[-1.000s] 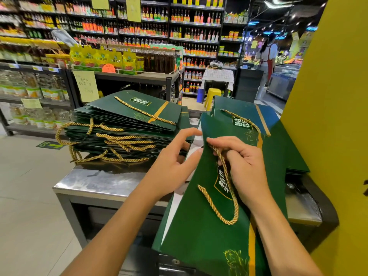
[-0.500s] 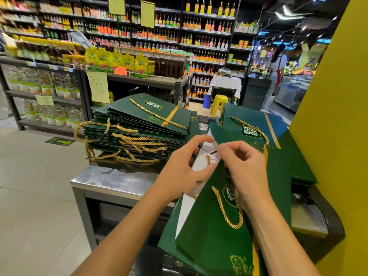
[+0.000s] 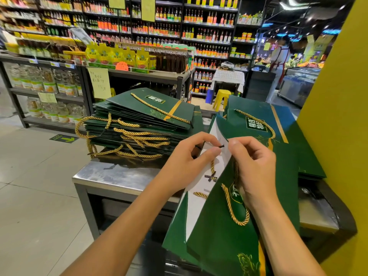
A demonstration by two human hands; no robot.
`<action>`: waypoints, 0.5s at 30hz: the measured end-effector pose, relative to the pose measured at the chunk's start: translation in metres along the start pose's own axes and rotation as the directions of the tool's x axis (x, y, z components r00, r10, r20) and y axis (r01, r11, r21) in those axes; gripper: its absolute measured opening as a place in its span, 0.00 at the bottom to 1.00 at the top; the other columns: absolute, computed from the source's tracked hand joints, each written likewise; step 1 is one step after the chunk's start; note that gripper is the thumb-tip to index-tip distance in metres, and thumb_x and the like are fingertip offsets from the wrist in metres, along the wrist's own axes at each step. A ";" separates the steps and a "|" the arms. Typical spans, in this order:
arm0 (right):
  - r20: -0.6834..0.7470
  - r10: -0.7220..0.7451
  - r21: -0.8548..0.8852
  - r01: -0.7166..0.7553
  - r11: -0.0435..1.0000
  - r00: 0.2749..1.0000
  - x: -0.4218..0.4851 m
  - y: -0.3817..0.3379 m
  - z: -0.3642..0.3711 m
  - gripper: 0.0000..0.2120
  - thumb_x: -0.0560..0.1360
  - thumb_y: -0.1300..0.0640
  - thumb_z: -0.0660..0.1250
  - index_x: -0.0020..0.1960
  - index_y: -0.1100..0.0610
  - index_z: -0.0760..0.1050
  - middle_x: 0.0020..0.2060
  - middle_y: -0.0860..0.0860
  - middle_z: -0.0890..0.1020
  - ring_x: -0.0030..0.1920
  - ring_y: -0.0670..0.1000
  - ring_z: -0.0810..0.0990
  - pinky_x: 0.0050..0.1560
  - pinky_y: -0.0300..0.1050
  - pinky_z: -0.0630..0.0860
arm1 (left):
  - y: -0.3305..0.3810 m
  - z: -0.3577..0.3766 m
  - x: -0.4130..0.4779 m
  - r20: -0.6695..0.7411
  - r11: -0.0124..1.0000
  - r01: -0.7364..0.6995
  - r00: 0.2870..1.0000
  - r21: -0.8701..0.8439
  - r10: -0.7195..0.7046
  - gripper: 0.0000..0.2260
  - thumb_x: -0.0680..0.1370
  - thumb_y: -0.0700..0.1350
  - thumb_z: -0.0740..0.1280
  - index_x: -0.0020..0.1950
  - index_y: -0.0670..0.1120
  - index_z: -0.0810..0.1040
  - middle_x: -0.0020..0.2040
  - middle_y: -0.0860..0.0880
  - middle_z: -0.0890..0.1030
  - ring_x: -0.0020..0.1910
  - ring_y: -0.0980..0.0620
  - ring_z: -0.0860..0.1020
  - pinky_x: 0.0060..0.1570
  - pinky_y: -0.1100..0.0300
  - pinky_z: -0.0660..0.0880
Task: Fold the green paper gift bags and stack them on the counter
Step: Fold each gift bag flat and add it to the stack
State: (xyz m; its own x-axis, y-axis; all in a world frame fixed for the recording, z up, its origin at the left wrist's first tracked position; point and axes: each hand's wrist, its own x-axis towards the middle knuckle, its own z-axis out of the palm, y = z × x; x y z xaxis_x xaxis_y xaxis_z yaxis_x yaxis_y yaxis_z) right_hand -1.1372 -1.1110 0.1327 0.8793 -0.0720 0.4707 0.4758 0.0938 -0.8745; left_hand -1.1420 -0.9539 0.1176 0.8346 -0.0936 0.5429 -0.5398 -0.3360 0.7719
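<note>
A green paper gift bag [image 3: 217,240] with a gold rope handle [image 3: 235,214] is held in front of me, its top partly spread so the white inside [image 3: 201,188] shows. My left hand [image 3: 185,166] pinches the small dark end of a rope handle at the bag's top edge. My right hand [image 3: 256,168] grips the bag's front panel at the top. A tall stack of flat green bags [image 3: 143,124] lies on the steel counter [image 3: 111,176] to the left. A second pile of green bags [image 3: 264,124] lies behind, at the right.
A yellow wall or pillar [image 3: 338,96] rises close on the right. Shop shelves [image 3: 59,80] full of bottles and packets stand beyond the counter. A yellow stool [image 3: 221,98] and a person in a red apron [image 3: 278,62] are farther back. Tiled floor [image 3: 29,186] lies to the left.
The bag's top has come up and spread, showing its white inside. My left hand moved from the bag's edge to pinch the rope end; my right hand shifted up to the top edge.
</note>
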 end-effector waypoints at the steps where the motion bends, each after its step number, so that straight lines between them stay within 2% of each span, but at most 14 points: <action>1: 0.008 -0.005 -0.006 0.005 1.000 1.000 0.000 0.000 0.000 0.07 0.75 0.63 0.72 0.40 0.54 0.83 0.33 0.49 0.82 0.36 0.46 0.78 0.38 0.38 0.76 | 0.000 0.000 0.000 0.003 1.000 -0.002 1.000 0.010 0.002 0.04 0.82 0.46 0.68 0.56 0.50 0.80 0.33 0.56 0.72 0.31 0.58 0.66 0.34 0.67 0.64; 4: 0.030 -0.022 -0.017 0.022 1.000 0.999 0.000 0.002 -0.001 0.05 0.75 0.61 0.72 0.41 0.54 0.83 0.33 0.48 0.82 0.37 0.45 0.78 0.38 0.37 0.76 | 0.000 0.002 0.001 0.006 0.999 -0.002 1.000 0.049 0.002 0.03 0.82 0.46 0.67 0.55 0.49 0.79 0.36 0.62 0.74 0.32 0.60 0.69 0.35 0.69 0.66; 7: 0.040 -0.025 -0.026 0.026 0.999 0.999 0.000 0.002 -0.001 0.02 0.71 0.56 0.72 0.42 0.55 0.83 0.34 0.50 0.83 0.37 0.46 0.79 0.39 0.40 0.77 | 0.001 0.002 0.000 0.007 0.997 0.008 1.000 0.081 -0.008 0.03 0.83 0.46 0.65 0.53 0.50 0.78 0.36 0.60 0.73 0.32 0.59 0.68 0.35 0.67 0.65; 11: 0.040 0.026 0.016 -0.027 1.000 0.999 0.001 0.002 -0.002 0.11 0.65 0.47 0.74 0.41 0.53 0.84 0.38 0.59 0.83 0.40 0.56 0.80 0.43 0.55 0.78 | 0.005 -0.001 -0.003 -0.012 0.998 0.026 1.000 0.050 -0.025 0.04 0.85 0.44 0.61 0.52 0.47 0.75 0.38 0.49 0.74 0.35 0.56 0.71 0.36 0.67 0.68; 13: 0.037 0.035 0.026 -0.036 0.999 0.999 0.000 0.001 -0.001 0.12 0.65 0.45 0.73 0.41 0.53 0.84 0.40 0.63 0.83 0.41 0.61 0.80 0.43 0.63 0.78 | 0.007 -0.005 -0.003 -0.055 0.989 0.114 0.991 -0.097 -0.120 0.06 0.85 0.42 0.60 0.49 0.46 0.72 0.40 0.48 0.75 0.36 0.56 0.74 0.35 0.66 0.70; 15: 0.041 0.025 -0.002 -0.024 1.000 0.999 -0.001 0.001 0.000 0.11 0.66 0.47 0.74 0.42 0.54 0.84 0.40 0.62 0.83 0.41 0.60 0.80 0.42 0.61 0.78 | 0.007 -0.007 -0.002 -0.061 0.910 0.240 0.959 -0.339 -0.275 0.08 0.85 0.42 0.57 0.47 0.46 0.69 0.43 0.44 0.78 0.36 0.49 0.75 0.31 0.61 0.70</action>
State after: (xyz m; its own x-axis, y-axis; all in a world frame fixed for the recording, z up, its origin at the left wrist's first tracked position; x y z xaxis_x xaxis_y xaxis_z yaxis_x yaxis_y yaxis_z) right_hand -1.1373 -1.1113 0.1314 0.8908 -0.0290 0.4535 0.4541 0.0938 -0.8860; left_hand -1.1482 -0.9500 0.1243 0.9426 0.0595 0.3285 -0.3285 -0.0108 0.9445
